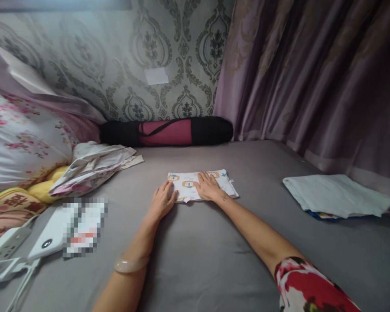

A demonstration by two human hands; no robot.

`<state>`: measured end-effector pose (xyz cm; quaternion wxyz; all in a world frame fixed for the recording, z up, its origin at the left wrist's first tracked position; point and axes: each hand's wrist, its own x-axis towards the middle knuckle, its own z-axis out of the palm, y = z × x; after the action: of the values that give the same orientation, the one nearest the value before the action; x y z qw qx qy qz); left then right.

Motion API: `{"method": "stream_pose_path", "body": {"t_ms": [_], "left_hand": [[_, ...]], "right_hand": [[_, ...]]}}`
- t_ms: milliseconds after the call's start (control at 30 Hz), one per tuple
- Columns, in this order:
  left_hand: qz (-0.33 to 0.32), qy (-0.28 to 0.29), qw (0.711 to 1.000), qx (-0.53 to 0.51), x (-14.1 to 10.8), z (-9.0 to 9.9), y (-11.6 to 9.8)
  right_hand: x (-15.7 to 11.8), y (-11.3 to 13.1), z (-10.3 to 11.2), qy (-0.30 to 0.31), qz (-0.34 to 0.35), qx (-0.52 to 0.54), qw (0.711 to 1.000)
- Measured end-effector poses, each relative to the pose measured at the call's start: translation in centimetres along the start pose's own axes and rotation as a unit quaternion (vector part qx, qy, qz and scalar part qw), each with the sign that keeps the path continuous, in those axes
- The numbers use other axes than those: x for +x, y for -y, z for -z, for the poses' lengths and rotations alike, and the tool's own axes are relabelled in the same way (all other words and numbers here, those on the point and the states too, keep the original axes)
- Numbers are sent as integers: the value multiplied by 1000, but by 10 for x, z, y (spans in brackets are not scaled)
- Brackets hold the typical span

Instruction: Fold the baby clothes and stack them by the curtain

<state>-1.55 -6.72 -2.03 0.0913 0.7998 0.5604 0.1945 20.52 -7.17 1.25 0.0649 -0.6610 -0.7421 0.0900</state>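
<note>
Folded cloth, inside the bed's far edge; part-hidden under fingers of our left hand and right hand, thumbs apart.

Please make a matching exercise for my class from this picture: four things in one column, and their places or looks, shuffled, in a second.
Things
1. printed cloth
2. long bag
3. pale folded cloth
4. right hand

Places and looks
A. to the right of both hands, near the purple curtain
B. resting on top of the white cloth with small pictures
C. black with a pink middle, lying by the patterned wall
D. white with small pictures, in front of the person

Right pairs: 1-D, 2-C, 3-A, 4-B
</note>
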Motion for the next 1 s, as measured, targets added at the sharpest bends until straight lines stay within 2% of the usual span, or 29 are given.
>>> {"method": "stream_pose_path", "body": {"t_ms": [167,333,533,800,1000], "left_hand": [[-8,4,1000,-4,0,2,-1],[-5,-7,1000,11,-2,3,1],[-6,-21,1000,7,-1,4,0],[-6,-39,999,-4,2,7,2],[-16,-60,998,-19,6,5,7]], "right_hand": [[5,14,4,-32,18,8,999],[5,19,-8,-21,26,2,999],[14,31,-1,-16,35,1,999],[14,44,-10,11,32,0,999],[21,60,-5,-9,50,3,999]]}}
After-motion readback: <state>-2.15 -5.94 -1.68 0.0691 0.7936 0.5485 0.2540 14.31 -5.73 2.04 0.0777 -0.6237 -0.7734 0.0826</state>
